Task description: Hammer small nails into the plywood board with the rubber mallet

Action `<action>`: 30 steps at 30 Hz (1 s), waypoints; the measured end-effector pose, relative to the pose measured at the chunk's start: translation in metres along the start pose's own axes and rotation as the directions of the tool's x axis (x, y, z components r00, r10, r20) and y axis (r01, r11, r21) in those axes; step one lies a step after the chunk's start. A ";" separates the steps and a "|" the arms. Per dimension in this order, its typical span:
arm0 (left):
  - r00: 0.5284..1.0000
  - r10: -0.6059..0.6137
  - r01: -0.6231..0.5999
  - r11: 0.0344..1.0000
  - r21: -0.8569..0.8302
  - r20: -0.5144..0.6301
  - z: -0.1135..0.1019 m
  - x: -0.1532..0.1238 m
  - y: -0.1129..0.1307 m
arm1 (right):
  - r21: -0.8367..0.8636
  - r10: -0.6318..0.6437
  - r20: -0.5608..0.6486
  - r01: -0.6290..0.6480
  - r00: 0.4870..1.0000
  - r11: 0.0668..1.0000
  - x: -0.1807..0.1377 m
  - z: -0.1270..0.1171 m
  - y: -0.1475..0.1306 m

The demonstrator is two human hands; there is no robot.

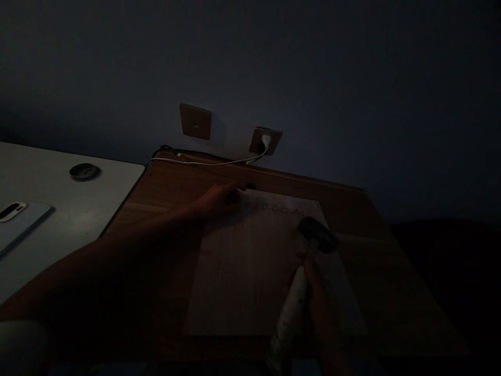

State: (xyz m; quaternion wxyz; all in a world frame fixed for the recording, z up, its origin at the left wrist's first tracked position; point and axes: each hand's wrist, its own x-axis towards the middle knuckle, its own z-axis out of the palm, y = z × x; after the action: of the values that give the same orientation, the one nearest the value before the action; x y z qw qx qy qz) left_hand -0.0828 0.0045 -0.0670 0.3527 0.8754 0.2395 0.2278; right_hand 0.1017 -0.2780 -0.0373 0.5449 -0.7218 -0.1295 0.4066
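Observation:
The scene is very dim. My right hand is closed around the handle of a hammer. Its dark, blunt head is tilted over the right part of a flat pale board, and its thick, light-coloured handle reaches down toward me. At the board's far left corner, my left hand is curled over the edge, its fingers partly in shadow. Along the far edge of the board lies a row of small shiny bits, too small and dark to name surely. Whether the hammer head touches the board I cannot tell.
Under the board is a brown wooden table, set against a wall. A white plug sits in a wall socket, its cable running along the table's back edge. On a white table at left are a phone-like device and a round dark object.

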 end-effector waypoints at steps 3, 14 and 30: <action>0.999 0.031 -0.031 0.998 0.047 0.013 -0.006 -0.003 0.003 | -0.092 0.014 -0.063 -0.020 0.998 0.996 0.001 -0.017 0.008; 0.986 0.104 -0.157 0.843 0.514 0.131 -0.041 -0.098 0.021 | -0.424 -0.110 0.135 0.158 0.985 0.892 -0.013 -0.037 0.005; 0.887 0.194 -0.341 0.886 0.313 0.418 0.033 -0.084 0.074 | -0.868 -0.716 0.147 0.437 0.682 0.238 0.047 -0.168 0.041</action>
State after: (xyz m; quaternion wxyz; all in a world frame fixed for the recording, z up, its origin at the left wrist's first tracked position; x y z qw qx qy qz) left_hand -0.1102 -0.1083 -0.0539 0.1812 0.9786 0.0814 0.0529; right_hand 0.2438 -0.3781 -0.0818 0.2361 -0.8362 -0.4919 -0.0545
